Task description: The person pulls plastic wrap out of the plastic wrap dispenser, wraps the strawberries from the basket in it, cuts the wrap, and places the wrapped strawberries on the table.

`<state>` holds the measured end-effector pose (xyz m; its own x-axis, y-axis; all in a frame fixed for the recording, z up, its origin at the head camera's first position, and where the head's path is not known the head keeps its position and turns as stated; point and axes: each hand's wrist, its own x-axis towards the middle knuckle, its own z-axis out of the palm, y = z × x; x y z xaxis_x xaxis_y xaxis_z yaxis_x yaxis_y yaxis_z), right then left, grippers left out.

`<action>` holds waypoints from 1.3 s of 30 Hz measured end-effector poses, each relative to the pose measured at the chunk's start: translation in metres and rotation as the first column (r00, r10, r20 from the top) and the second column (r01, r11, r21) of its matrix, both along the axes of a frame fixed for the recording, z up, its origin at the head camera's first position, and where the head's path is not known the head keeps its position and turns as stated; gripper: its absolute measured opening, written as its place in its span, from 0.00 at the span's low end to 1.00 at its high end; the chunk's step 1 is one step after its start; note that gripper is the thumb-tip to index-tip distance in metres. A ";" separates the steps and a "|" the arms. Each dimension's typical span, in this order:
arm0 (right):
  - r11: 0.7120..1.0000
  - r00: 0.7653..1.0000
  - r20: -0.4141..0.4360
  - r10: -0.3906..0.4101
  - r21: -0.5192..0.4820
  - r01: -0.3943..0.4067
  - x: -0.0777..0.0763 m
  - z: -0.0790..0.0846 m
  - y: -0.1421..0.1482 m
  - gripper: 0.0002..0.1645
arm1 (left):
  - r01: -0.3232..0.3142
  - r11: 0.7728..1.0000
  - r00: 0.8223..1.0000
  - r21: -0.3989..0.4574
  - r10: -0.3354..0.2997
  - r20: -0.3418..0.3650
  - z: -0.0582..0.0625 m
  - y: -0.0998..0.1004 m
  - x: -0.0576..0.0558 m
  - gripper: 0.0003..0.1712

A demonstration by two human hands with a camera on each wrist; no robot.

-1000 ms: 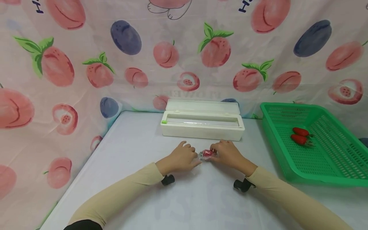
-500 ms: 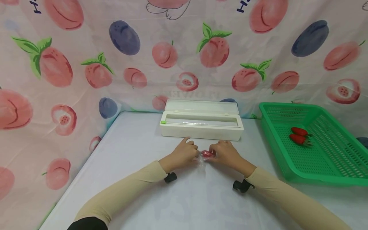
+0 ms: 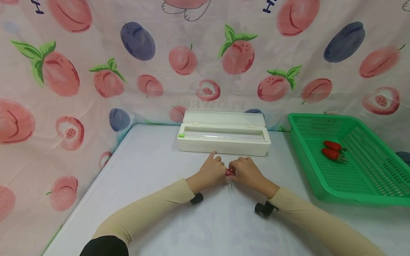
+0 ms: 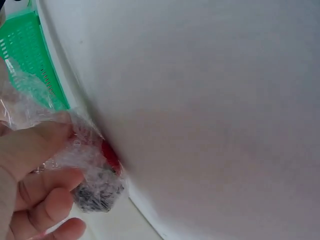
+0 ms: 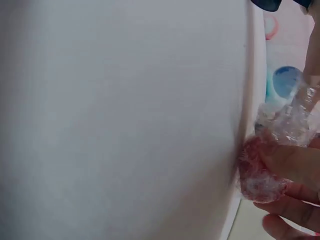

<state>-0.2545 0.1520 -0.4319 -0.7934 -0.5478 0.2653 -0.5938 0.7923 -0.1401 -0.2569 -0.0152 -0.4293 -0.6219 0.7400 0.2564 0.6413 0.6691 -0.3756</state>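
Observation:
Both hands meet over the table around a small red vegetable (image 3: 229,172) wrapped in crinkled cling film (image 5: 292,122). My right hand (image 3: 246,172) grips the wrapped body, thumb laid over it in the right wrist view. From the other side my left hand (image 3: 212,171) pinches the film, its thumb and fingers curled on it in the left wrist view. The index finger of that hand points up and away. A dark, speckled end shows through the film in the left wrist view. A loose film tail hangs below the hands.
Behind the hands stands a white cling film dispenser (image 3: 222,147), lid raised, with a roll inside. A green plastic basket (image 3: 320,181) at the right holds two red vegetables (image 3: 332,154) with stems. A fruit-print cloth (image 3: 144,92) hangs behind the white table (image 3: 153,156).
My left hand has moved right, closing on the film at the vegetable's left end. Both hands are now closer together, and the red vegetable shows less between them.

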 end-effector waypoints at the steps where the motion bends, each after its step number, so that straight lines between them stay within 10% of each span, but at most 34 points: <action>1: 1.000 1.000 0.016 0.011 -0.003 -0.011 0.000 0.001 0.001 0.15 | -0.011 1.000 1.000 0.000 0.011 -0.006 0.000 0.001 0.000 0.18; 9: 0.999 0.990 0.142 0.019 0.033 -0.024 0.003 0.007 0.006 0.29 | -0.071 0.997 0.991 -0.006 0.072 0.112 0.007 0.006 0.001 0.16; 15: 1.000 0.996 0.093 -0.019 0.027 0.016 0.002 0.002 0.004 0.16 | -0.036 0.999 0.964 0.031 0.026 0.263 0.009 -0.006 -0.002 0.15; 21: 0.999 0.995 -0.083 0.052 0.004 -0.052 0.005 0.004 0.005 0.19 | -0.131 0.989 0.933 0.076 0.097 0.348 0.011 -0.022 -0.002 0.35; 29: 0.972 0.839 -0.494 0.227 0.068 -0.223 0.009 0.007 0.007 0.27 | -0.110 0.991 0.888 0.081 0.062 0.455 0.011 -0.023 -0.001 0.26; 32: 0.975 0.880 -0.427 0.207 0.015 -0.221 0.010 0.011 0.010 0.30 | -0.069 0.993 0.904 0.092 0.024 0.427 0.012 -0.023 0.000 0.22; 36: 0.982 0.976 -0.128 0.174 -0.054 -0.182 0.009 0.021 0.013 0.29 | -0.003 0.997 0.950 0.073 -0.020 0.311 0.012 -0.024 0.001 0.21; 39: 0.982 0.981 0.092 0.170 -0.096 -0.161 0.007 0.028 0.014 0.26 | 0.027 0.997 0.974 0.070 -0.042 0.223 0.010 -0.024 0.001 0.20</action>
<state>-0.2476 0.1659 -0.4035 -0.7183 -0.6520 0.2428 -0.6956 0.6659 -0.2697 -0.2557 -0.0392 -0.4194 -0.6434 0.7481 0.1624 0.7274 0.6635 -0.1748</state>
